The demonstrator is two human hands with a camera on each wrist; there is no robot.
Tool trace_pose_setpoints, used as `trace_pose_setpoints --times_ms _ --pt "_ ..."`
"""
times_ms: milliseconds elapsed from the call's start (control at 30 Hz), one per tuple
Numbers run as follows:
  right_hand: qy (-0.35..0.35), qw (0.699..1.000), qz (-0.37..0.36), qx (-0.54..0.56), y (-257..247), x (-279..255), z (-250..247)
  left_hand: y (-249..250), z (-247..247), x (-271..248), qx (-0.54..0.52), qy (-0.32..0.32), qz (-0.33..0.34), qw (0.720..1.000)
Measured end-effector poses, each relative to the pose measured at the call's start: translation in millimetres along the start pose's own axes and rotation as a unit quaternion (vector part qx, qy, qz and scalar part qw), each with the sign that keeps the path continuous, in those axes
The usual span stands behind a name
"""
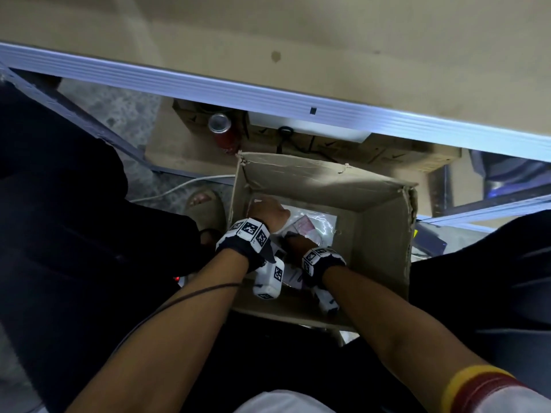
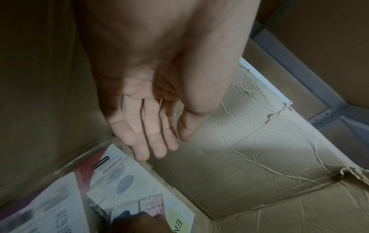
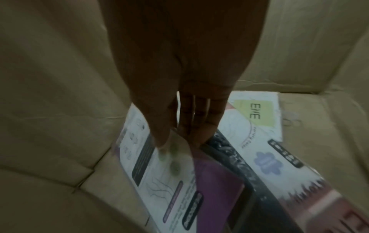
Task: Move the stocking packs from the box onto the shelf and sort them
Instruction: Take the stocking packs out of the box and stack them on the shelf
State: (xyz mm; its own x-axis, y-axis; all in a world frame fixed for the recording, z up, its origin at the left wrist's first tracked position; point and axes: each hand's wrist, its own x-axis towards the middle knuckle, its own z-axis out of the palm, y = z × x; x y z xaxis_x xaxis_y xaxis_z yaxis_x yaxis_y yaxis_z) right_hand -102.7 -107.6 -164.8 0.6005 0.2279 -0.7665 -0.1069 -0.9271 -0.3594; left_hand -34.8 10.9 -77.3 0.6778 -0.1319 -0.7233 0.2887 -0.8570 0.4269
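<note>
Both hands down inside the cardboard box [image 1: 384, 234], low centre of the head frame. Left hand [image 2: 151, 123]: fingers straight and together, tips reaching the far corner at the edge of a stocking pack [image 2: 111, 176]; contact uncertain in the dim light. Right hand [image 3: 179, 110]: thumb and fingers pinching the raised edge of a purple-and-white pack [image 3: 171, 186], visible only at the right wrist. Packs flat on the box floor, glossy sleeves, white cards, one green label reading ENE. Shelf [image 1: 298, 40] across the top, bare.
</note>
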Motion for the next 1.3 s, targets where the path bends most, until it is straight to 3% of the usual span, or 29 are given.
trace_pose_setpoints --times_ms 167,300,433,933,1133,1300 --pt "-0.008 1.000 0.018 -0.012 15 -2 -3 1 6 2 -0.001 0.010 -0.001 1.000" --pt "0.008 0.991 0.118 -0.062 31 -1 -10 -1 10 4 0.001 0.012 -0.010 1.000" --pt "0.029 0.980 0.159 -0.120 46 -1 -11 -2 14 6 0.003 0.007 -0.002 1.000" --pt "0.007 0.988 0.138 0.075 50 -7 -11 -3 22 16 0.028 -0.014 -0.020 0.999" --pt "-0.033 0.990 0.122 0.071 48 -10 -4 8 28 46 0.078 -0.006 -0.007 0.997" --pt "-0.066 0.990 0.113 0.055 60 -12 -4 9 42 75 0.110 -0.046 0.016 0.993"
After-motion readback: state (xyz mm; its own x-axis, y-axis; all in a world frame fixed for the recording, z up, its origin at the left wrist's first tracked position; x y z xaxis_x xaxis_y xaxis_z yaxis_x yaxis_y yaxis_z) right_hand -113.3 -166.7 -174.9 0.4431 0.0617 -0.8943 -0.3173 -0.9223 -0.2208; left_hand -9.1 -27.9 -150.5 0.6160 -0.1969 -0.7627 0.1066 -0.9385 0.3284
